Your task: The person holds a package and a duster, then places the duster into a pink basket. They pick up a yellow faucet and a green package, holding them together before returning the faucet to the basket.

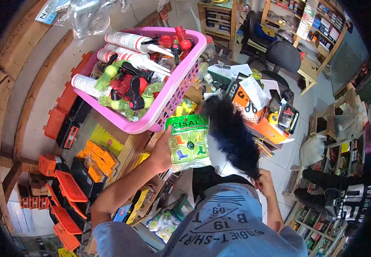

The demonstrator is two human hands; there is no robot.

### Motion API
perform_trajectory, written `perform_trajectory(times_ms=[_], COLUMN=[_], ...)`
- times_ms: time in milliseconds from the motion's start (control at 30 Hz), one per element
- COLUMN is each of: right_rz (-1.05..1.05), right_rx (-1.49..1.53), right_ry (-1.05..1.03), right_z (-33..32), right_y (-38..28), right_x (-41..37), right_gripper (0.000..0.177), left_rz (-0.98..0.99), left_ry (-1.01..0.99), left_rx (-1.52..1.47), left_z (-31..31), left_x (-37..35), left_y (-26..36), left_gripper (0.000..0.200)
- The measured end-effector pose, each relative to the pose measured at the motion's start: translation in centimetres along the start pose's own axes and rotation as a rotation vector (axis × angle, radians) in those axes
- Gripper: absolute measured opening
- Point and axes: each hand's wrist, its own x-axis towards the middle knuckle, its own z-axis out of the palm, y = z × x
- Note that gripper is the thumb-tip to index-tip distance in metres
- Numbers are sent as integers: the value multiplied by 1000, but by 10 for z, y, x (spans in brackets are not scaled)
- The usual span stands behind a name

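My left hand (162, 150) is closed on the left edge of a green and clear plastic packet (190, 147) marked "CISAL", with coloured pictures on its front. The packet is upright, just in front of the pink basket's near corner. In my right hand (264, 180), low on the right, is the handle end of a black feather duster (232, 135). Its fluffy head reaches up and left, close to the packet's right side. The pink plastic basket (138, 127) holds white sealant tubes (127, 41) with nozzles, plus red, green and black plastic pieces.
Orange and black toolboxes (67, 185) line the left side. A cluttered desk with papers (254, 92) and an orange box (268, 128) lies beyond the duster. Black chairs (283, 55) are farther back. Shelves (322, 233) and a person in dark clothes (348, 199) are at right.
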Motion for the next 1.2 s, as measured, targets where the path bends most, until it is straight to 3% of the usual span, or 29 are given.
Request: perform_trajectory(times_ms=[33, 100, 167, 200, 233, 333, 367, 400, 467, 600, 667, 700, 733, 800, 833, 867, 933, 967, 1000, 1067, 1100, 1200], right_rz=[13, 15, 16, 18, -1, -35, -53, -49, -180, -166, -126, -74, -74, -120, -115, -154, -193, -193, -196, -172, -144, -68], right_rx=[-74, -172, -305, -302, -345, -421, -454, -450, -452, -402, -480, -481, -483, -463, -462, -498, -535, -485, -432, -377, -326, -306], right_ry=[-55, -92, -156, -153, -139, -154, -187, -183, -183, -186, -196, -185, -190, -198, -194, -221, -237, -255, -274, -273, -277, -261], right_z=[2, 6, 7, 9, 17, 24, 26, 31, 39, 33, 16, 6, 7, 9, 14, 23, 40, 51, 59, 71, 74, 55], right_y=[-6, -6, -2, -6, -17, -31, -33, -36, -41, -34, -20, -6, -9, -15, -20, -27, -33, -31, -30, -32, -32, -1], right_x=[-7, -13, -19, -20, -21, -14, -13, -10, -6, -2, -3, -4, -4, -9, -9, -5, 3, 9, 12, 14, 15, 12], right_gripper=[14, 15, 29, 29, 29, 30, 31, 31, 32, 33, 33, 32, 32, 32, 32, 32, 32, 31, 30, 30, 30, 30], left_rz=[-13, -48, -65, -75, -107, -152, 90, 83, -277, -318, -282, -348, -345, -353, -262, -270, -628, -821, -822, -286, -148, -206], left_ry=[30, 14, 86, 156, 77, 84, -167, -169, 126, 154, -94, 162, 164, 172, 97, 92, 204, 212, 210, 168, 172, 151], left_rx=[55, 83, 140, 195, 204, 375, 1035, 1036, 702, 536, 457, 472, 469, 788, 968, 967, 1696, 1684, 1687, 1767, 1864, 2020], left_z=[-3, -16, -17, -17, -18, -9, -26, -31, -24, -41, -62, -60, -47, -31, -70, -40, 24, 37, 27, -23, -55, -39], left_x=[0, 3, 5, 5, 4, -1, -2, -6, -13, -5, 3, 3, -1, -6, -1, -11, -30, -27, -27, -25, -17, -23], left_y=[-1, -3, -6, -7, -8, -13, -17, -20, -21, -17, -7, -9, -11, -16, -25, -20, -2, 2, -1, -6, -6, 10], left_gripper=[58, 60, 61, 62, 62, 54, 47, 47, 44, 43, 49, 65, 65, 76, 82, 82, 89, 90, 90, 92, 86, 76])
